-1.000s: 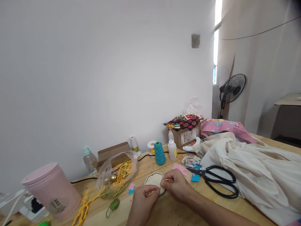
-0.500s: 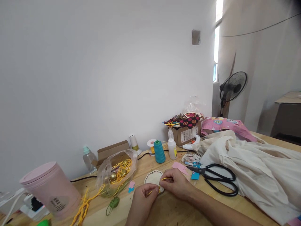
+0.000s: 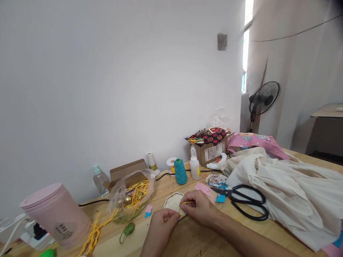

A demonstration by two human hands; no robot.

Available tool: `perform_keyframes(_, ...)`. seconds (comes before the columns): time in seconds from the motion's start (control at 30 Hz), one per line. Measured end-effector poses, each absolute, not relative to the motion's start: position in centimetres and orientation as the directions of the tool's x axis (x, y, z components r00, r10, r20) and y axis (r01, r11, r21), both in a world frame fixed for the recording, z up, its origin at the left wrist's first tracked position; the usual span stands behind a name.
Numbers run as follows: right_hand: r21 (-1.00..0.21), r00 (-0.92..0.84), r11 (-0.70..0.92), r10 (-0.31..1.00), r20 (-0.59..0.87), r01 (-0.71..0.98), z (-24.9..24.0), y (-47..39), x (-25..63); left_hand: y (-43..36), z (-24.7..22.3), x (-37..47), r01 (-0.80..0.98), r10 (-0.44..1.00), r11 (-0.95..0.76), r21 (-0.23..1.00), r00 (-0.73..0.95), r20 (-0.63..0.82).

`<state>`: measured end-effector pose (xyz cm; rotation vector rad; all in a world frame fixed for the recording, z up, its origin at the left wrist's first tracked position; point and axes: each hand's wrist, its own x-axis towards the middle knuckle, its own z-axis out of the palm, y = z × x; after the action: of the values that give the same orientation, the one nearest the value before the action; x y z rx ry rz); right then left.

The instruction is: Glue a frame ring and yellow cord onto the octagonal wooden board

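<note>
Fingertips pinched, my left hand (image 3: 164,225) is closed on a yellow cord (image 3: 181,215) at the lower edge of a cream scalloped piece with a dark rim (image 3: 173,202). My right hand (image 3: 197,207) is also closed, pinching the same yellow cord just right of the left fingertips. Part of the cord passes over the right index finger. The hands almost touch and cover the right side of the cream piece, which lies on the wooden table (image 3: 203,237).
Black scissors (image 3: 248,200) lie right of my hands, beside white cloth (image 3: 284,189). Behind stand a teal thread cone (image 3: 180,172), a glue bottle (image 3: 195,168) and a filled cardboard box (image 3: 211,151). Leftward are a plastic bag of yellow cord (image 3: 134,194), green yarn (image 3: 129,228) and a pink canister (image 3: 57,214).
The whole view has shifted slightly, so most things appear a little further left. My left fingertips have moved slightly against the cord; both hands remain pinched close together.
</note>
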<state>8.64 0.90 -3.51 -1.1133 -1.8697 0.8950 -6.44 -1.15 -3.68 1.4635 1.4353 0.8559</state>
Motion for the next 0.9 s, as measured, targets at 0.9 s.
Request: perform_keyframes(0.9,-0.77,-0.379,0.436,0.885,0.272,0.465,-3.48,1.15,8.96,-1.45,-2.89,-6.29,0.459,0.986,-0.12,0.88,0.157,0.053)
